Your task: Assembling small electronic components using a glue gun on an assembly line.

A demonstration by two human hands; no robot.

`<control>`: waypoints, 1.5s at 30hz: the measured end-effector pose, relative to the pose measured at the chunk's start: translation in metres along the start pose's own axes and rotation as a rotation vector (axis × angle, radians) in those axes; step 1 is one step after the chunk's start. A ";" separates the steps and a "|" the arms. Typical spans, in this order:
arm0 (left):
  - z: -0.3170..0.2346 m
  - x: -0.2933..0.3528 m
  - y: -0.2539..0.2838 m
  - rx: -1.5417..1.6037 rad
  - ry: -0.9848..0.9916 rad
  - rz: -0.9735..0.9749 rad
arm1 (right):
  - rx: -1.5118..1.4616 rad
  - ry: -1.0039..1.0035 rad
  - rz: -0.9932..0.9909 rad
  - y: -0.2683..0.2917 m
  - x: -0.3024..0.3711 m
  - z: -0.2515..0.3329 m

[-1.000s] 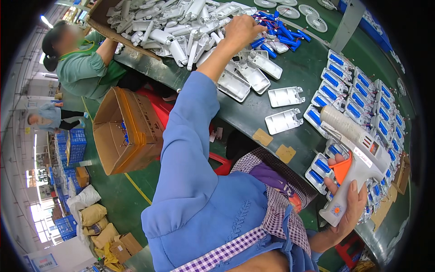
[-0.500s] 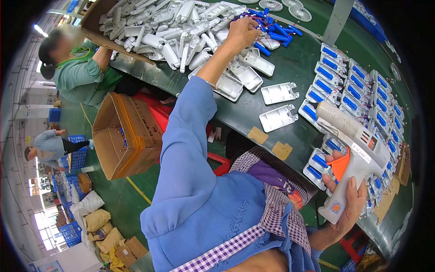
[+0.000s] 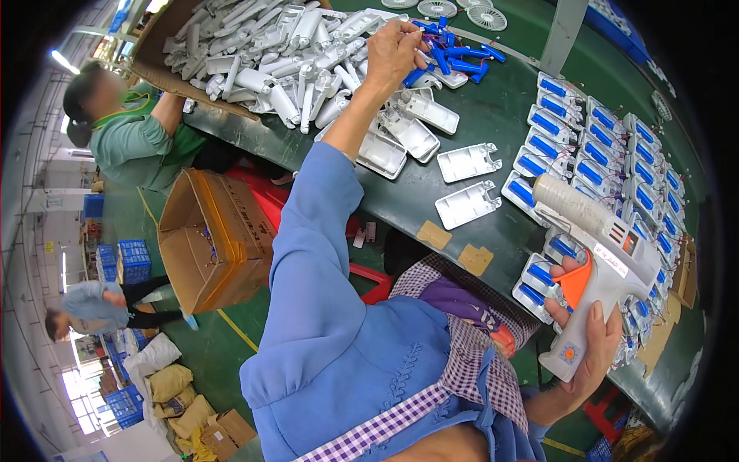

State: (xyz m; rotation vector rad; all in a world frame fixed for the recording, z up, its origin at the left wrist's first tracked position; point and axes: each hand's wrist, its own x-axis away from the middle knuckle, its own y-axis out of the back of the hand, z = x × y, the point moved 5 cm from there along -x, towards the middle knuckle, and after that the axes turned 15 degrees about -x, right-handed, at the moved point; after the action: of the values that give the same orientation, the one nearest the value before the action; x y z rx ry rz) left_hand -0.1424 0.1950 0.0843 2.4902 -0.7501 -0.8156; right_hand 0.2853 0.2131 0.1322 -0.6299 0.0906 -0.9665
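My left hand [image 3: 394, 54] is at the edge of a loose heap of blue battery cells [image 3: 466, 58] with thin wires. Its fingers are bent and drawn together; what they pinch is hidden. My right hand [image 3: 591, 346] grips a white hot glue gun [image 3: 608, 281] by the handle, with fingers at its orange trigger [image 3: 576, 285]. The gun hangs over rows of white plastic shells, each with a blue cell [image 3: 548, 123] inside. Between my hands, two bare white shells [image 3: 468, 163] lie open side up, and more shells [image 3: 408, 135] are clustered below my left hand.
A cardboard box [image 3: 165, 73] spills a heap of white casings [image 3: 269, 81] onto the dark green table [image 3: 493, 115]. Round white fan grilles [image 3: 486, 17] lie at the far edge, near a metal post [image 3: 566, 38]. A co-worker [image 3: 135, 135] sits at left, by an open carton [image 3: 208, 239].
My left hand has drawn a little to the left at the battery heap, and a cell beside it has shifted left too. My right hand keeps the glue gun in place. A person behind has moved.
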 end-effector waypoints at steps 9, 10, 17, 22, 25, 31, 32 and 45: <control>0.007 0.002 0.015 -0.302 -0.140 -0.240 | -0.008 -0.008 -0.013 0.001 0.000 0.000; 0.004 0.003 0.015 -0.468 -0.285 -0.341 | -0.005 -0.012 -0.011 0.000 0.000 0.000; -0.002 -0.008 0.023 -0.276 -0.170 -0.169 | -0.004 0.003 -0.017 0.002 0.001 0.001; 0.025 -0.001 0.021 0.089 0.096 -0.049 | -0.002 -0.014 -0.008 0.001 0.001 -0.001; 0.033 -0.001 0.019 0.244 0.181 -0.081 | -0.008 -0.018 0.000 0.001 0.001 -0.001; 0.028 0.006 0.025 0.461 0.264 -0.042 | 0.010 -0.020 -0.019 0.001 -0.001 -0.001; 0.029 0.007 0.025 0.497 0.295 -0.021 | 0.006 -0.020 -0.020 0.000 0.000 -0.001; 0.044 0.002 0.021 0.560 0.301 -0.013 | -0.015 -0.025 -0.017 -0.003 0.000 -0.002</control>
State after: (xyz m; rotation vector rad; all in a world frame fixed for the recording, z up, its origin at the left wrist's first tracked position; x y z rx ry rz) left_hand -0.1767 0.1684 0.0624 3.0108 -0.9502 -0.2311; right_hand 0.2829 0.2108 0.1319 -0.6568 0.0707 -0.9748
